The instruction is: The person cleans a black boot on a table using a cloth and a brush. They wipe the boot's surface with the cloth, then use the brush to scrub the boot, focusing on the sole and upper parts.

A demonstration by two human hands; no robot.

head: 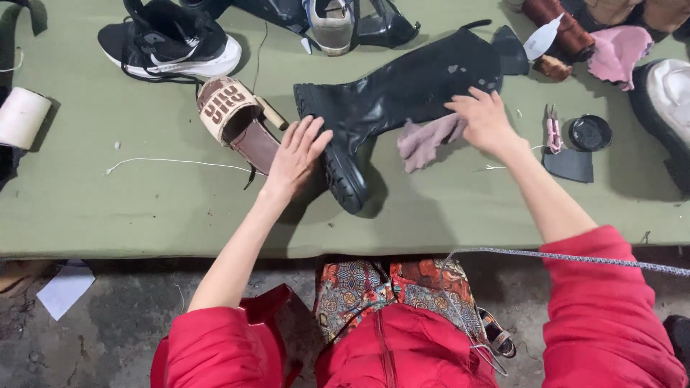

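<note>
A tall black leather boot (402, 90) lies on its side across the green cloth-covered table (144, 208), sole toward me. My left hand (298, 151) rests flat with fingers spread against the boot's toe and sole. My right hand (485, 118) presses on the boot's shaft, fingers apart, holding nothing. A dusty pink rag (424, 142) lies under the shaft beside my right hand.
A brown slide sandal (237, 118) sits left of the boot. A black sneaker (172, 39) and other shoes lie at the back. A white roll (21, 118) is far left. Small pliers (553, 133), a black tin lid (589, 133) and a pink cloth (618, 50) lie right.
</note>
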